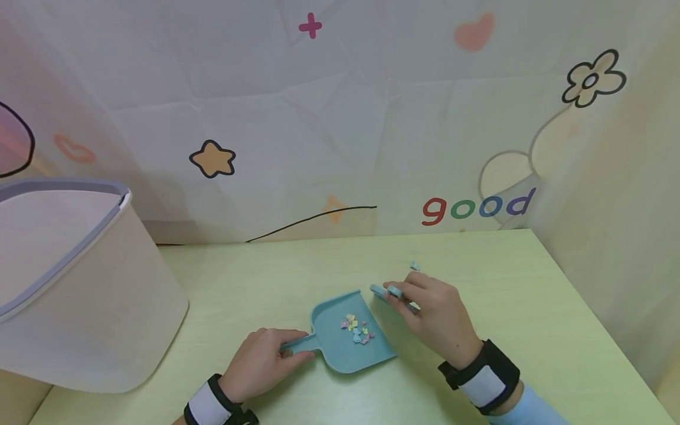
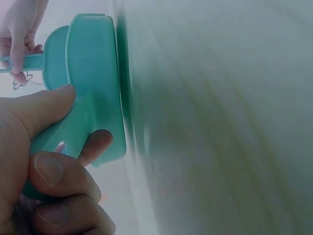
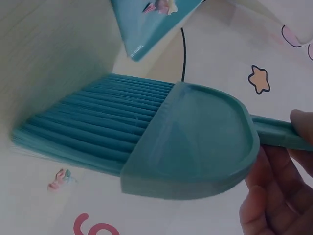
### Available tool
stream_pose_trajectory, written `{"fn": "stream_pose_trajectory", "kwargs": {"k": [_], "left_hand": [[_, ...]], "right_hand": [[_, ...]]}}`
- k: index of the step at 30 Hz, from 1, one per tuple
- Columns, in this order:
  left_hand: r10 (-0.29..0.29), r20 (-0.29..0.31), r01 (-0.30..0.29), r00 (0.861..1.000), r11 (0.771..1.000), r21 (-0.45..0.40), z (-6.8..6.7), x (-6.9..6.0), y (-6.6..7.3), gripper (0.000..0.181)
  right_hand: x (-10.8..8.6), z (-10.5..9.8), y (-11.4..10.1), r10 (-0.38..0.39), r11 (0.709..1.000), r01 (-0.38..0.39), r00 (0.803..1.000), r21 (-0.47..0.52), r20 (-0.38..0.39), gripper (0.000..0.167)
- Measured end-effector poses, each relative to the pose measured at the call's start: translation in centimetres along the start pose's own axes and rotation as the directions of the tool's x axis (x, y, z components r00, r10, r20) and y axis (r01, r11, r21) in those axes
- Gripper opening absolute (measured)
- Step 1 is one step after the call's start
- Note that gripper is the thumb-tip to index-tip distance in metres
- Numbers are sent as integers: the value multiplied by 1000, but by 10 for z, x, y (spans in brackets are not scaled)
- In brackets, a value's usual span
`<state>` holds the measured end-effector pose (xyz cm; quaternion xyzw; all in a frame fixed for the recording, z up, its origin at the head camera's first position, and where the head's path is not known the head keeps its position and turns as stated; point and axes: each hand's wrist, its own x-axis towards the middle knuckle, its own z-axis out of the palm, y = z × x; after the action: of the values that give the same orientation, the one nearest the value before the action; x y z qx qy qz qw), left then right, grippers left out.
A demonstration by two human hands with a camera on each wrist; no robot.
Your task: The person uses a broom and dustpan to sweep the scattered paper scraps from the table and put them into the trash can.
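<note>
My left hand [image 1: 261,361] grips the handle of a blue-green dustpan [image 1: 340,354], which lies low over the table with its wide edge facing right. Several small pink, yellow and blue scraps [image 1: 357,336] are scattered in the pan. Just right of that edge, my right hand [image 1: 438,313] holds a matching hand brush [image 3: 195,139] by its handle. In the right wrist view its bristles [image 3: 102,125] point down to the table, apart from the pan. A small bluish scrap [image 1: 415,266] lies on the table beyond my right hand.
A large white bin [image 1: 106,295] with a grey-purple rim stands at the left. Behind the pale wooden table [image 1: 234,283] hangs a printed cloth [image 1: 297,130], which also runs along the right side.
</note>
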<state>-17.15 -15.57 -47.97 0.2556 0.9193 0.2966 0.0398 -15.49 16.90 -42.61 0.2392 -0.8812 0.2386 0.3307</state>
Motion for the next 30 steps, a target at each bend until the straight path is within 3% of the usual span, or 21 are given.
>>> {"fn": "stream_pose_trajectory", "kwargs": {"k": [7, 11, 15, 22, 30], "left_hand": [[2, 5, -2, 1000, 1000, 2, 0, 1, 0, 26], [-6, 9, 5, 1000, 1000, 7, 0, 1, 0, 26], [-19, 27, 18, 999, 1000, 18, 0, 1, 0, 26], [-22, 54, 21, 998, 1000, 21, 0, 1, 0, 20], [-31, 47, 30, 998, 999, 24, 2, -2, 3, 20]], "right_hand": [[2, -3, -2, -6, 993, 3, 1000, 119, 23, 14], [5, -8, -1, 75, 974, -70, 997, 215, -16, 15], [6, -13, 3, 152, 960, -129, 986, 248, -75, 14], [7, -15, 9, 162, 975, -135, 976, 174, -146, 12], [1, -10, 8, 102, 994, -105, 987, -11, -122, 16]]}}
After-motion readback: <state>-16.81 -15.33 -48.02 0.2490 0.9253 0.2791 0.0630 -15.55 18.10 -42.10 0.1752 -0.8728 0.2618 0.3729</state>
